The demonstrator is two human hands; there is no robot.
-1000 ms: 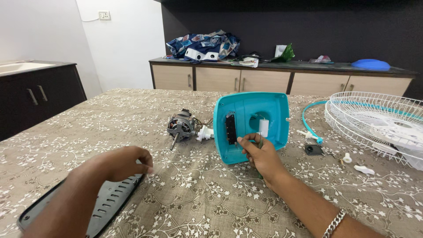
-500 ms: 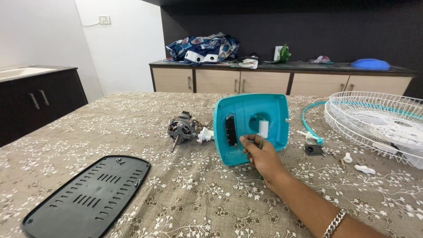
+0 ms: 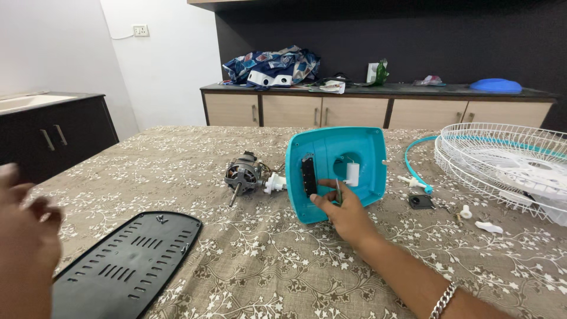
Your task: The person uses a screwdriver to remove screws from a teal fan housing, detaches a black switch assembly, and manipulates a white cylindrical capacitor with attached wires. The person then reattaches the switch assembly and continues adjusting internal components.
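teal fan housing tipped upright, hollow side out, right hand fingers pinching a small green part inside

I see a table under a floral cloth. The turquoise housing stands centre; motor left of it, black vented panel nearer-left, white wire guard right.

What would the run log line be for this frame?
right hand: fingers on teal fan housing, propped upright | left hand: raised, empty, blurred | black vented panel: flat on table | motor: left of housing
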